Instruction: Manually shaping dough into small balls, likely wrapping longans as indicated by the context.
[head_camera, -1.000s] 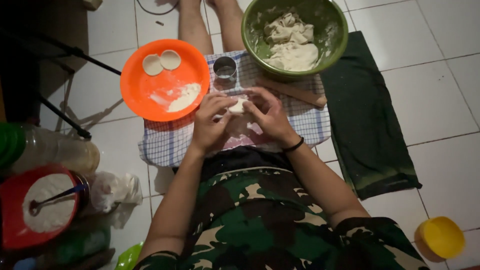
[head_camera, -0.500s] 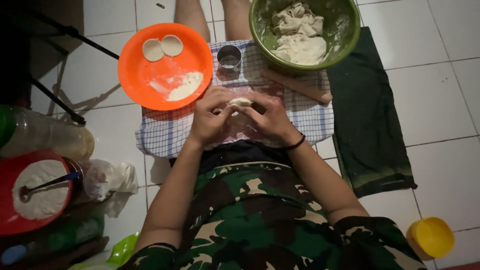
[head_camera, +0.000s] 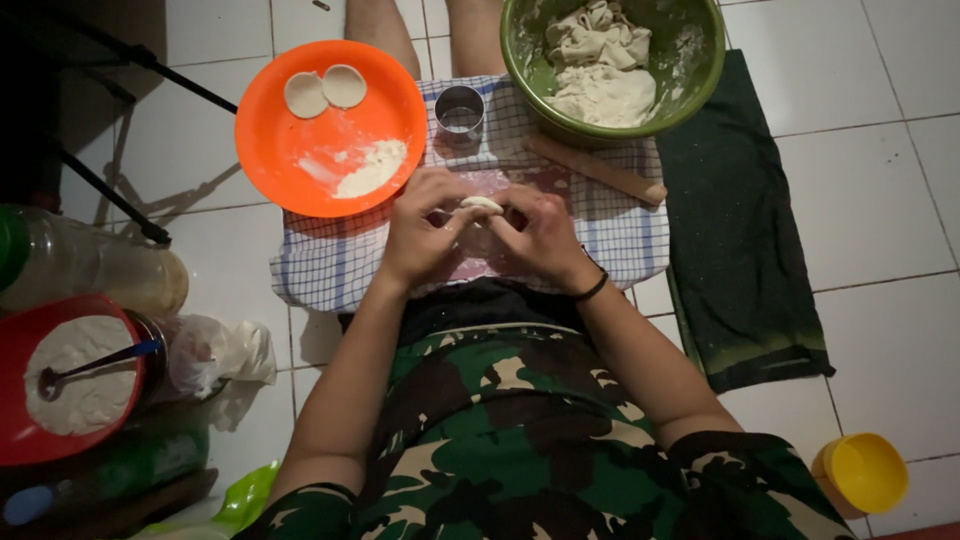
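Where legs stretch, white floor tiles (head_camera: 890, 190)

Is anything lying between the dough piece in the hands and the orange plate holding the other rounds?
Nothing visible does. The dough piece is pinched between left hand and right hand; only bare checked cloth separates it from the orange plate.
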